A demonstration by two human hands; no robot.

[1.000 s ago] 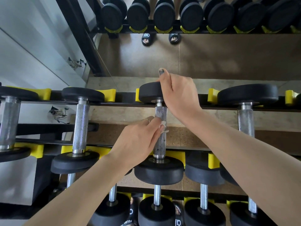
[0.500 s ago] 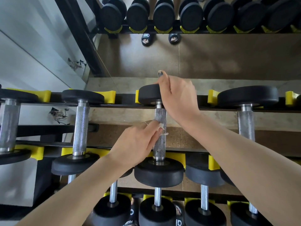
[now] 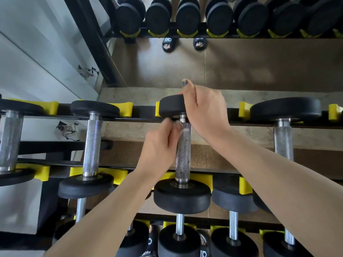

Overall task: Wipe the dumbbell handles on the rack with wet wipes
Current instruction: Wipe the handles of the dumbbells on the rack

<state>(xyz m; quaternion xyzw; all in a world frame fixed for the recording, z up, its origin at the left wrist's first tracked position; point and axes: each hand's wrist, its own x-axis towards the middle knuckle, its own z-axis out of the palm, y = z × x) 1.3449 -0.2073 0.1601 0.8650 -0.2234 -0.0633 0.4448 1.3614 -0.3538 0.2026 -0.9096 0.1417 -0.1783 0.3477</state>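
Note:
A dumbbell with a knurled chrome handle (image 3: 182, 154) lies across the top tier of the rack (image 3: 222, 171), black weights at both ends. My left hand (image 3: 159, 147) pinches a small white wet wipe (image 3: 184, 129) against the upper end of that handle; the fingers are motion-blurred. My right hand (image 3: 204, 108) grips the far black weight (image 3: 170, 106) of the same dumbbell, thumb over its top. Much of the wipe is hidden in my fingers.
More dumbbells sit left (image 3: 91, 145) and right (image 3: 283, 138) on the same tier in yellow cradles (image 3: 244, 111). A lower tier of dumbbells (image 3: 179, 236) lies beneath. A mirror behind reflects the rack (image 3: 187, 17) and sandalled feet.
My left hand with the wipe slid up the handle from its middle to near the far weight. My right hand stayed on the far weight.

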